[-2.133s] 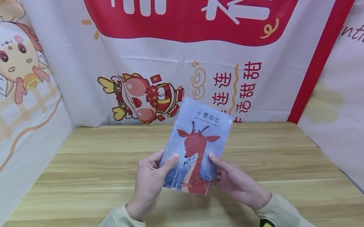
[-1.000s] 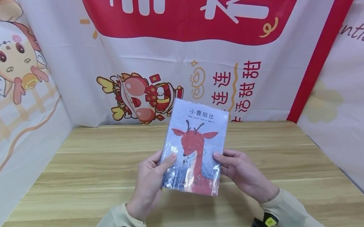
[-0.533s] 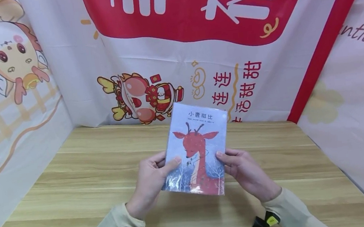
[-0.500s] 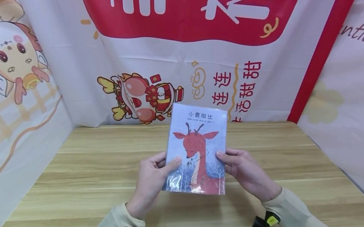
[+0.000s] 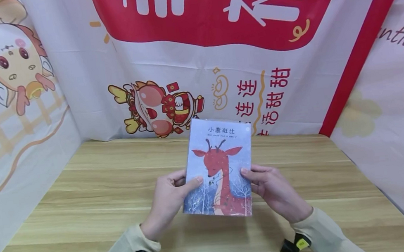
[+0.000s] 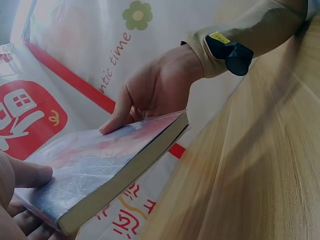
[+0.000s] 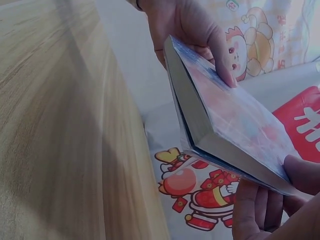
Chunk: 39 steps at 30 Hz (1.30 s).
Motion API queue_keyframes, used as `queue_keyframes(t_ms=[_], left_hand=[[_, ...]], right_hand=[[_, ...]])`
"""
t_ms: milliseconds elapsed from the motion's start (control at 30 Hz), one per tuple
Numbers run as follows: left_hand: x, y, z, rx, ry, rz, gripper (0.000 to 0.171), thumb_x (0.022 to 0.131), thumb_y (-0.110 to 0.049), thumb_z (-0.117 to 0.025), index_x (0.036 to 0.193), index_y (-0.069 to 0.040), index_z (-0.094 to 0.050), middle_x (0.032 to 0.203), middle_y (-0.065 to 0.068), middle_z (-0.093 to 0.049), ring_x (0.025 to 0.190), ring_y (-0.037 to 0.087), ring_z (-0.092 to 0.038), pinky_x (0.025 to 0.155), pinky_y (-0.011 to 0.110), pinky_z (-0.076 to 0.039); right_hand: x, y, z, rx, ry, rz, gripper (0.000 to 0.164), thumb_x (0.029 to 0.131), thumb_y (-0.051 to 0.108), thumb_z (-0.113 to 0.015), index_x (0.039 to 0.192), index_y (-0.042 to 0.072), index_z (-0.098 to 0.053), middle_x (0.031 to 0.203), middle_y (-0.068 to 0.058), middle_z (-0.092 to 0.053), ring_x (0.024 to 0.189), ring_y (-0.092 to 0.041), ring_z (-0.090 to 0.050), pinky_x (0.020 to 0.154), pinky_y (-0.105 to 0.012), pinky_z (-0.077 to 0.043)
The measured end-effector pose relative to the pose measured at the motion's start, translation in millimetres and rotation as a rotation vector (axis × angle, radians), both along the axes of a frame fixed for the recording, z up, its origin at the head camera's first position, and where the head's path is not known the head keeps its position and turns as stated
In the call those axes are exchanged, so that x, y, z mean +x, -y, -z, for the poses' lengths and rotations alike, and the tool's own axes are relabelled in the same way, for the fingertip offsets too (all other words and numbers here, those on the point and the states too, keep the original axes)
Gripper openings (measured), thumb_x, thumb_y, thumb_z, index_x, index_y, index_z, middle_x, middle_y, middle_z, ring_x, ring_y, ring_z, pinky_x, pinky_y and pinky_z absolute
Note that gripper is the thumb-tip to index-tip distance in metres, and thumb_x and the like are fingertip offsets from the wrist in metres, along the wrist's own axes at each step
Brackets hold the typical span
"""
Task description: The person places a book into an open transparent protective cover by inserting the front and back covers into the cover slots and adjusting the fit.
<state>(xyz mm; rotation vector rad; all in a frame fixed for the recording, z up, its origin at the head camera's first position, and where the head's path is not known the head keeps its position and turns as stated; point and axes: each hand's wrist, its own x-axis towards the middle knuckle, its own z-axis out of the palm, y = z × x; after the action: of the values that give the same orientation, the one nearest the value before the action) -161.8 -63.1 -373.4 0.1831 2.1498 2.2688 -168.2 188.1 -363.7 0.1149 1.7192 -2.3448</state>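
Observation:
A blue paperback-sized book (image 5: 216,153) with a red deer on its cover is held up over the wooden table, front cover facing the head camera. On its left edge my left hand (image 5: 167,200) grips it, thumb on the cover and fingers behind. My right hand (image 5: 278,192) pinches the opposite edge the same way, its thumb near the deer's neck. The left wrist view shows the book (image 6: 110,160) closed, its page edges toward the table. From the right wrist, the book's (image 7: 240,115) clear plastic wrap catches the light, and fingers support it from underneath.
The wooden table (image 5: 93,188) spreads under both hands. Behind it hangs a white cloth (image 5: 83,73) with red lettering and a dragon figure, and printed cloths stand at the left (image 5: 14,151) and right (image 5: 392,121). Small black devices (image 5: 294,247) sit on both cuffs.
Over the last two seconds the book has turned from a clockwise slant to nearly upright, its top edge sinking slightly. My right hand has shifted a little to the right; both hands keep their hold.

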Motion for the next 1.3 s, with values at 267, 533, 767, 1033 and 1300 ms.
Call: queue_keyframes(t_ms=[267,533,767,1033,1300], left_hand=[[-2.1,1,3.3,-0.041,-0.003,0.018,0.03,0.08,-0.024,-0.077,0.104,-0.006,-0.071,0.088,0.009,-0.069,0.073,0.023,-0.067,0.065,0.036,-0.055],[-5.3,1,6.8,-0.069,0.035,-0.001,0.025,0.085,-0.022,-0.071,0.103,-0.004,-0.071,0.085,0.009,-0.069,0.072,0.022,-0.067,0.065,0.036,-0.055],[-7.7,3,11.1,-0.113,0.05,0.02,0.025,0.09,-0.024,-0.066,0.103,-0.004,-0.071,0.085,0.009,-0.069,0.07,0.02,-0.065,0.066,0.037,-0.055],[-10.3,5,13.6,-0.174,0.102,0.041,0.027,0.093,-0.028,-0.062,0.104,-0.005,-0.07,0.086,0.007,-0.068,0.073,0.02,-0.064,0.07,0.036,-0.054],[-13.6,7,18.6,-0.178,0.143,0.066,0.032,0.095,-0.031,-0.059,0.11,-0.004,-0.068,0.087,0.007,-0.068,0.074,0.02,-0.065,0.071,0.036,-0.054]], right_hand=[[-1.6,-1,2.0,0.025,0.022,0.012,0.042,0.082,0.014,-0.073,0.121,0.001,-0.063,0.119,-0.014,-0.062,0.1,-0.024,-0.063,0.093,-0.039,-0.045],[-5.6,-2,5.8,0.048,0.023,0.025,0.039,0.082,0.011,-0.072,0.118,0.001,-0.064,0.117,-0.015,-0.062,0.099,-0.025,-0.063,0.092,-0.039,-0.045],[-10.5,-3,11.9,0.069,0.047,0.073,0.038,0.078,0.013,-0.076,0.114,0.003,-0.067,0.113,-0.016,-0.064,0.096,-0.026,-0.065,0.089,-0.039,-0.048],[-14.7,-5,19.2,0.109,0.058,0.075,0.038,0.076,0.013,-0.077,0.111,0.002,-0.068,0.106,-0.015,-0.066,0.088,-0.023,-0.066,0.086,-0.039,-0.049],[-17.9,-6,25.6,0.145,0.052,0.051,0.04,0.077,0.012,-0.076,0.112,-0.004,-0.064,0.102,-0.016,-0.066,0.086,-0.023,-0.065,0.084,-0.04,-0.05]])
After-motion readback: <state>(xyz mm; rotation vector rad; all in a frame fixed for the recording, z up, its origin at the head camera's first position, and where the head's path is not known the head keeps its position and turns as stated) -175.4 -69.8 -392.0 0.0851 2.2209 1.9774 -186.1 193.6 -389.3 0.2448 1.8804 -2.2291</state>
